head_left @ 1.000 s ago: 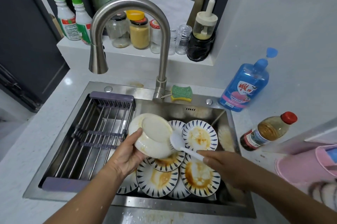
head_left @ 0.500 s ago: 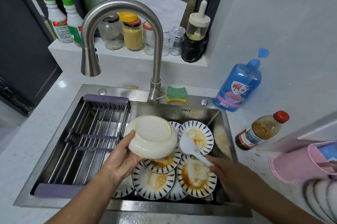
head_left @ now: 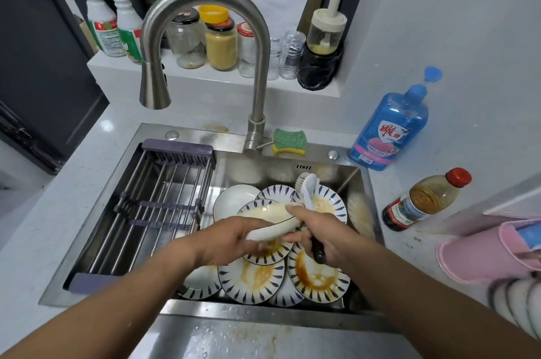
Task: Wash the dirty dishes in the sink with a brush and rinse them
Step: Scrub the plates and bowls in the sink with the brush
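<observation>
My left hand grips a cream bowl by its near rim, holding it nearly level over the sink. My right hand holds the white dish brush by its handle, with one finger touching the bowl's far rim. The brush head points up and away, above the plates. Below lie several blue-patterned plates smeared with brown sauce, and a plain white dish sits at the back.
A metal drying rack fills the sink's left half. The curved tap arches over it, no water running. A green sponge sits by the tap base. Blue detergent bottle and a sauce bottle stand at right; jars line the ledge.
The bowl has gone from tilted with its underside up to nearly level and lower. My right hand moved in beside it and turned the brush so its head points up and away.
</observation>
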The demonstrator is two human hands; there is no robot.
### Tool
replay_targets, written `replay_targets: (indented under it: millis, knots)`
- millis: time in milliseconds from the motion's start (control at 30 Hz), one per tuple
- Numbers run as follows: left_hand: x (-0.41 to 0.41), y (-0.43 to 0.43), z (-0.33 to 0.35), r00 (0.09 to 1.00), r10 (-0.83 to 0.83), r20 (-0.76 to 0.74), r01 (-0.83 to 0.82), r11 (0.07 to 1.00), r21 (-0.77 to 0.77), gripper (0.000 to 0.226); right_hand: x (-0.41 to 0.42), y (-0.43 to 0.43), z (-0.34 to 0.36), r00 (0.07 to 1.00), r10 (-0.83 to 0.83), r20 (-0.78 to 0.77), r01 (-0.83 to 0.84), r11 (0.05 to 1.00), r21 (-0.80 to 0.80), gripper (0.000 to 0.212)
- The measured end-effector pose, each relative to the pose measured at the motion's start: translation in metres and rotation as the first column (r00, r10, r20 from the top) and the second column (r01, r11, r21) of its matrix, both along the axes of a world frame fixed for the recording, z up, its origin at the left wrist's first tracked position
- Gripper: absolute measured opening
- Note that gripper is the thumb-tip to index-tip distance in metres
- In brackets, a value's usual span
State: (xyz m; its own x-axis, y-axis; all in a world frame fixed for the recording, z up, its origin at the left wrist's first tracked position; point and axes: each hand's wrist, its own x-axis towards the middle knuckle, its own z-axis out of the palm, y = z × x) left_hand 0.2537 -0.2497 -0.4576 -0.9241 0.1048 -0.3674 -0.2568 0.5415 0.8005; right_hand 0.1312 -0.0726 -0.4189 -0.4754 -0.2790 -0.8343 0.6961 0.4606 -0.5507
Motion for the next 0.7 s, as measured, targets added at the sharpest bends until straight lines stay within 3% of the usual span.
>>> replay_targets:
  millis: [100, 133, 200, 233, 300, 333, 400, 433, 500, 567, 633, 700]
  knots:
    - [0.004, -0.006, -0.008, 0.980, -0.129, -0.149, 0.088, 0.963, -0.255, 0.050, 0.009, 0.004, -0.012, 0.998, -0.059, 0.032, 0.060, 0.997, -0.037, 0.017]
    - [0.008, -0.009, -0.007, 0.984, -0.091, -0.153, 0.052, 0.969, -0.241, 0.059, 0.010, 0.006, -0.019, 0.997, -0.070, 0.044, 0.072, 0.997, -0.030, 0.012]
    - [0.014, -0.011, -0.006, 0.974, 0.201, -0.100, -0.206, 0.978, -0.041, 0.083, 0.011, 0.016, -0.030, 0.994, -0.090, 0.068, 0.090, 0.996, -0.007, 0.009]
    - [0.016, -0.014, -0.007, 0.919, 0.393, 0.002, -0.391, 0.913, 0.114, 0.092, 0.012, 0.021, -0.034, 0.994, -0.088, 0.070, 0.088, 0.996, 0.006, 0.009]
    - [0.016, -0.019, -0.015, 0.732, 0.595, 0.331, -0.681, 0.630, 0.373, 0.102, 0.012, 0.030, -0.037, 0.997, -0.069, 0.043, 0.069, 0.998, 0.014, 0.011]
    - [0.016, -0.019, -0.020, 0.662, 0.565, 0.492, -0.749, 0.471, 0.467, 0.098, 0.013, 0.034, -0.037, 0.997, -0.062, 0.034, 0.062, 0.998, 0.000, 0.013]
    - [0.015, -0.011, -0.026, 0.630, 0.404, 0.664, -0.768, 0.192, 0.611, 0.071, 0.013, 0.040, -0.033, 0.999, -0.041, 0.035, 0.043, 0.998, -0.038, 0.018]
    - [0.015, -0.005, -0.026, 0.627, 0.374, 0.684, -0.762, 0.114, 0.637, 0.063, 0.013, 0.041, -0.030, 1.000, -0.014, 0.020, 0.015, 0.999, -0.048, 0.018]
    - [0.015, 0.005, -0.028, 0.591, 0.394, 0.703, -0.776, 0.042, 0.629, 0.058, 0.011, 0.045, -0.026, 0.990, 0.103, -0.094, -0.104, 0.995, 0.000, 0.021]
    - [0.015, 0.008, -0.034, 0.546, 0.438, 0.714, -0.801, 0.023, 0.598, 0.057, 0.006, 0.053, -0.022, 0.894, 0.294, -0.339, -0.258, 0.955, 0.149, 0.029]
    - [0.013, 0.008, -0.037, 0.518, 0.495, 0.698, -0.816, 0.042, 0.577, 0.057, -0.002, 0.062, -0.015, 0.663, 0.507, -0.551, -0.334, 0.859, 0.389, 0.036]
    - [0.011, 0.008, -0.039, 0.523, 0.529, 0.668, -0.812, 0.070, 0.580, 0.053, -0.006, 0.070, -0.007, 0.405, 0.663, -0.629, -0.363, 0.748, 0.555, 0.042]
